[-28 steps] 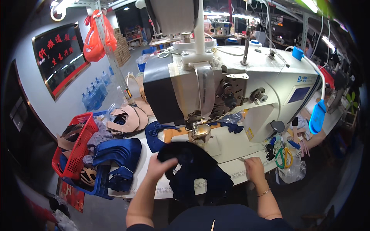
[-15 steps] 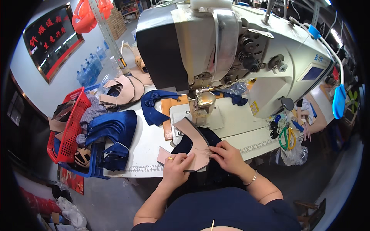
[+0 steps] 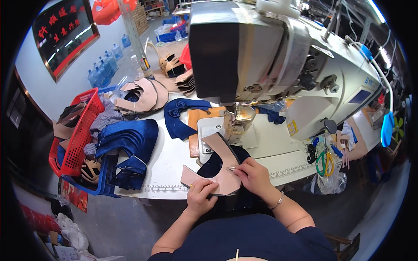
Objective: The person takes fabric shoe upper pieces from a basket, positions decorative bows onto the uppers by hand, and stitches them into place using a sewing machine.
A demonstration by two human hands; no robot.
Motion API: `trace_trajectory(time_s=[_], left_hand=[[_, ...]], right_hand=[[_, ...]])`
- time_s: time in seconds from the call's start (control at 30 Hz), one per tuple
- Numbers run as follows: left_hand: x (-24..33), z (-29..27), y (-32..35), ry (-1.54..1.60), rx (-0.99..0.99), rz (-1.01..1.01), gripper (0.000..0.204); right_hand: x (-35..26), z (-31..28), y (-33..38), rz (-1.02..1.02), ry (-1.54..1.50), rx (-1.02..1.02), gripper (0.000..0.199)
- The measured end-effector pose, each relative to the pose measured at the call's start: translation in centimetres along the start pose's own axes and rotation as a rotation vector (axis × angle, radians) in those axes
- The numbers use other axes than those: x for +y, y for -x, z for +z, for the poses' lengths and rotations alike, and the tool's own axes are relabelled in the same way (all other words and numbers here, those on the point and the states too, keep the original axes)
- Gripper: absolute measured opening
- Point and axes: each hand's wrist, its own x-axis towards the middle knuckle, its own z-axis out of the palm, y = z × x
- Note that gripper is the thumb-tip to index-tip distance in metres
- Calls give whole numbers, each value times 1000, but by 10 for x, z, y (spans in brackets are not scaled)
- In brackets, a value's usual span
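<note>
Pink leather piece (image 3: 217,167) pinched between left hand (image 3: 201,195) and right hand (image 3: 252,174).

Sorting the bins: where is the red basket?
In the head view, the red basket sits at the table's left edge, beside the stacked blue pieces.

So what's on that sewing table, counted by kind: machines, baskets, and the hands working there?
Sewing machine: 1
Baskets at the table's left end (red basket, blue basket): 2
Hands on the tan curved piece (left hand, right hand): 2
Total: 5
</note>
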Motion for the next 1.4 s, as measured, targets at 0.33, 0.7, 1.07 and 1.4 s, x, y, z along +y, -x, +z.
trace_trajectory(time_s=[0.33, 0.7, 1.07, 1.4], left_hand=[[-5, 1, 2, 51, 52, -4, 27], [-4, 1, 2, 60, 46, -2, 27], [-4, 1, 2, 73, 40, 4, 29], [-3, 1, 1, 82, 37, 14, 29]], right_hand=[[-22, -11, -3, -113, 13, -108, 13], [-35, -11, -2, -176, 112, -168, 13], [-42, -10, -4, -159, 96, -141, 11], [-37, -7, 2, -189, 100, -158, 12]])
